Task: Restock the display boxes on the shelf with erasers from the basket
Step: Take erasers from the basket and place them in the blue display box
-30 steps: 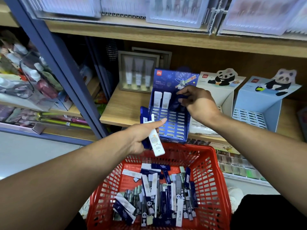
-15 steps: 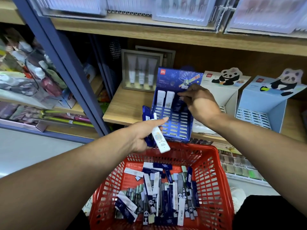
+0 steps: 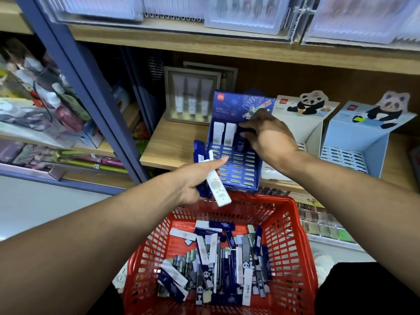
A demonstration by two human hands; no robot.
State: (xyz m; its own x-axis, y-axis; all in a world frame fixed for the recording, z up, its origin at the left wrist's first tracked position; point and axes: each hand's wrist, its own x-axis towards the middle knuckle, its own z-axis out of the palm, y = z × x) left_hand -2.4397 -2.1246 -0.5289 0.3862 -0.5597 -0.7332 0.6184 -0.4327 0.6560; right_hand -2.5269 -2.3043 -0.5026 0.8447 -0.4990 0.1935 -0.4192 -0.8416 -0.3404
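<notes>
Two white erasers (image 3: 223, 134) stand upright in the blue display box (image 3: 236, 160) on the wooden shelf (image 3: 175, 146). The left hand (image 3: 195, 180) grasps a white eraser (image 3: 217, 185), long axis pointing up toward the shelf; the right hand (image 3: 268, 135) pinches a dark eraser (image 3: 241, 142) in the box.

Both hands outstretched: left (image 3: 195, 180) fingers curled gripping, right (image 3: 268, 135) fingertips pinching.
</notes>
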